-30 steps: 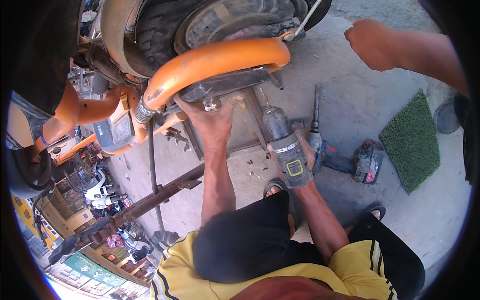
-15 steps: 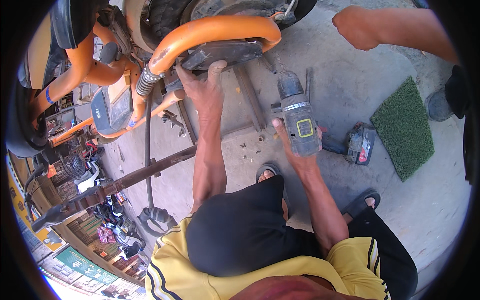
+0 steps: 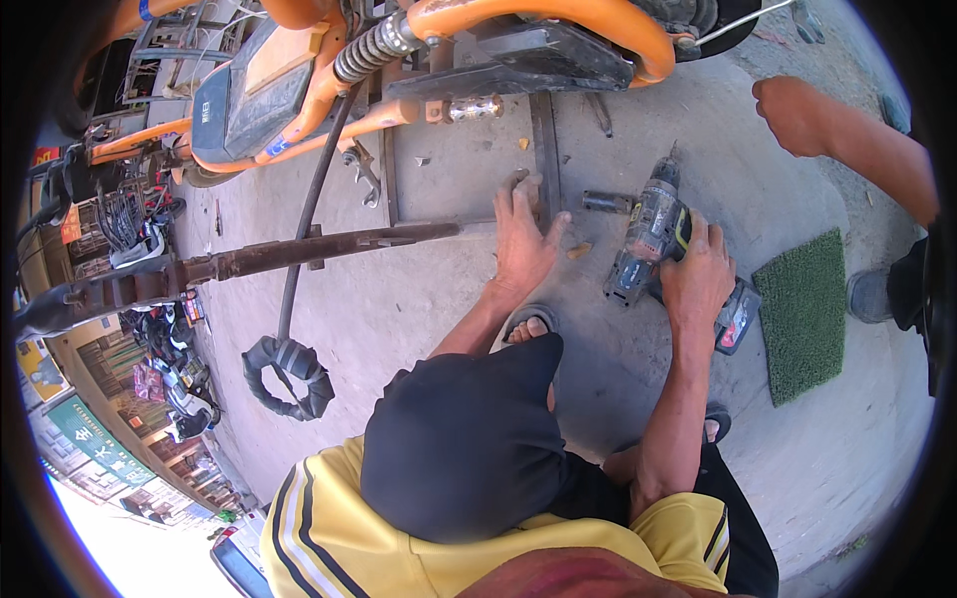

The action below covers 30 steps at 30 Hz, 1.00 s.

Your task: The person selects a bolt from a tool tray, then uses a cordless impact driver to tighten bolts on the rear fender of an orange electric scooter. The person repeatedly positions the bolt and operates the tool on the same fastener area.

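Note:
My right hand [image 3: 698,274] has its fingers wrapped around the grip of a cordless drill [image 3: 648,234]. The drill lies on its side low at the concrete floor, bit pointing away from me, its battery [image 3: 739,317] showing to the right of my hand. My left hand [image 3: 526,239] is open and holds nothing. Its fingers are spread just above the floor by a dark metal bar [image 3: 545,149] of a ground frame. A short dark metal tube [image 3: 607,201] lies left of the drill.
An orange tubular vehicle frame [image 3: 558,18] with a coil spring [image 3: 379,50] spans the top. A rusty bar [image 3: 269,259] crosses the left, near a black-wrapped ring [image 3: 287,379]. Green turf mat [image 3: 802,319] lies right. Another person's fist [image 3: 793,115] and shoe [image 3: 870,296] are at the right.
My left hand has come off the orange frame and moved right, down over the floor. The drill, earlier upright in view in my right hand, has turned onto its side. The view has shifted.

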### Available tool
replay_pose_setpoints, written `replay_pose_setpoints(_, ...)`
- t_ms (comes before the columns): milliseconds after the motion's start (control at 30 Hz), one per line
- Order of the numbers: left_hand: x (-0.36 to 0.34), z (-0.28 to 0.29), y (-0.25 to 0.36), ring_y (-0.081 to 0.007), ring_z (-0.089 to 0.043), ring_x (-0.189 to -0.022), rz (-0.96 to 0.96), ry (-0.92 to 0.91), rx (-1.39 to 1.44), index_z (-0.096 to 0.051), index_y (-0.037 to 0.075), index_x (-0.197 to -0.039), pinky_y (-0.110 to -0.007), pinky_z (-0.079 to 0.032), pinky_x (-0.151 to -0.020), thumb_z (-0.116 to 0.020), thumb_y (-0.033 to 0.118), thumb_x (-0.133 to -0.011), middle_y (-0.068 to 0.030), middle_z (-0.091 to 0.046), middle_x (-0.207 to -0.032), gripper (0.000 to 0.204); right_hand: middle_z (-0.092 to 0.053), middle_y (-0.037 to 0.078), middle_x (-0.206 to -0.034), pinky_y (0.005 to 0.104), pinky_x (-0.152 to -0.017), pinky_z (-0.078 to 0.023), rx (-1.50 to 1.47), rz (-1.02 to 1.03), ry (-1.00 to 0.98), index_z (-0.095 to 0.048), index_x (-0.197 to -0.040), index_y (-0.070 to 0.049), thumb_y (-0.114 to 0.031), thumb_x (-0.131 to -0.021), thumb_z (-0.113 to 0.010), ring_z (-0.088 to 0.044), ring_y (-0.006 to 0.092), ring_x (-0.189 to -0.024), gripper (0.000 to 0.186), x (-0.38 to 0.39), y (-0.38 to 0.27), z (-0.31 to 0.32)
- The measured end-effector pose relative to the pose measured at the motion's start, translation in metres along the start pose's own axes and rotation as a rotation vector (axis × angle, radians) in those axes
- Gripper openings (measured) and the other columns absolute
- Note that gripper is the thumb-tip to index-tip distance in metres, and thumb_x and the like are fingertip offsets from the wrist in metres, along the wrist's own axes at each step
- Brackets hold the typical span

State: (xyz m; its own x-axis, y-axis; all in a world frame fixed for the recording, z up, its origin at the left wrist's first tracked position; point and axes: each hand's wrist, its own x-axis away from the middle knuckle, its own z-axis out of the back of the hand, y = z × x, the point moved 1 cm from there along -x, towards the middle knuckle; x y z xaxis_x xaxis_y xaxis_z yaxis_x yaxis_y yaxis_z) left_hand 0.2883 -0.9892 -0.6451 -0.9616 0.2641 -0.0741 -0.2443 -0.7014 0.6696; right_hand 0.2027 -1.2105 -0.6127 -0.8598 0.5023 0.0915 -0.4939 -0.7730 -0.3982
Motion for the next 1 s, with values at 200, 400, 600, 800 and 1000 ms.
replay_pose_setpoints(200,-0.079,0.02,-0.024,-0.0361,-0.051,-0.129,0.367,0.234,1.182,-0.044,-0.002,-0.139,-0.046,-0.042,-0.112,-0.065,0.038,-0.1,-0.0209,-0.049,-0.142,0.06,-0.065,0.014,-0.117,0.0484,-0.09,-0.05,0.048,-0.004,-0.143,-0.058,-0.134,-0.009,-0.011,-0.069,-0.08,-0.064,0.0354,-0.112,0.068,0.001,0.0,-0.008)
replay_pose_setpoints(400,-0.118,0.019,-0.025,-0.0339,-0.056,-0.125,0.537,0.201,1.534,-0.053,0.0,-0.132,-0.047,-0.045,-0.11,-0.058,0.042,-0.102,-0.0173,-0.062,-0.128,0.052,-0.064,0.022,-0.13,0.0463,-0.099,-0.05,-0.048,-0.007,-0.436,-0.05,-0.144,-0.006,-0.023,-0.069,-0.087,-0.062,0.0408,-0.118,0.085,-0.013,0.01,0.008)
replay_pose_setpoints(600,-0.08,0.006,-0.03,-0.0278,-0.064,-0.111,0.616,0.109,1.44,-0.059,0.002,-0.126,-0.042,-0.051,-0.099,-0.063,0.031,-0.102,-0.0144,-0.067,-0.119,0.038,-0.064,0.027,-0.128,0.047,-0.099,-0.05,0.087,0.077,-0.687,-0.025,-0.157,-0.008,-0.03,-0.066,-0.091,-0.062,0.0428,-0.119,0.115,-0.025,0.022,0.001)
replay_pose_setpoints(800,0.009,-0.042,0.005,-0.0274,-0.064,-0.114,0.194,-0.372,0.616,-0.055,-0.002,-0.131,-0.039,-0.049,-0.099,-0.064,0.023,-0.101,-0.0186,-0.065,-0.123,0.039,-0.066,0.032,-0.115,0.0491,-0.096,-0.051,-0.039,0.172,-0.726,-0.028,-0.151,-0.004,-0.031,-0.069,-0.09,-0.064,0.0466,-0.111,0.106,-0.027,0.046,-0.001)
replay_pose_setpoints(1000,0.042,-0.018,0.019,-0.0379,-0.057,-0.123,0.026,-0.357,0.421,-0.055,-0.001,-0.131,-0.043,-0.044,-0.106,-0.068,0.017,-0.095,-0.0232,-0.057,-0.131,0.043,-0.065,0.034,-0.114,0.0509,-0.097,-0.049,-0.033,0.259,-0.899,-0.022,-0.154,-0.001,-0.037,-0.078,-0.084,-0.061,0.0511,-0.111,0.104,-0.001,0.036,0.01)
